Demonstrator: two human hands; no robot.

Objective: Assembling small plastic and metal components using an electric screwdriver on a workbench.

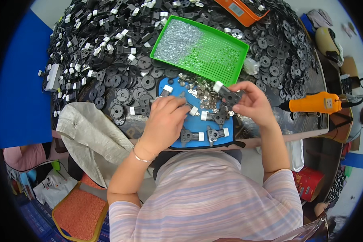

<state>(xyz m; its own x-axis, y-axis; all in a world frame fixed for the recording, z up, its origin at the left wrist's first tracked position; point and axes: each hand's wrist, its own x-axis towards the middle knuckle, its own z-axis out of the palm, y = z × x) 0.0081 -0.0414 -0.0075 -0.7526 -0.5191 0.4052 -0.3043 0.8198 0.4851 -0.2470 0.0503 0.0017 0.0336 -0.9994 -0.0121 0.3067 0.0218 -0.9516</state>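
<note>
My right hand (254,103) pinches a black plastic part with a white end (230,96), lifted just above the right side of a blue mat (175,144). Over the mat's left side, my left hand (164,119) has its fingers bent down and closed at another black part with a white end (192,109); its thumb and most of that part are hidden. Several similar parts, such as this black plastic part (217,134), lie on the mat near the front edge. Small silvery metal pieces (205,97) are scattered between the hands and a green tray (240,60).
The tray holds many small metal pins (177,40). Black discs (272,52) and white-tipped black parts (84,44) heap across the table. An orange bin (242,14) stands at the back. At right hangs an orange power screwdriver (314,103). Grey cloth (90,129) drapes the left edge.
</note>
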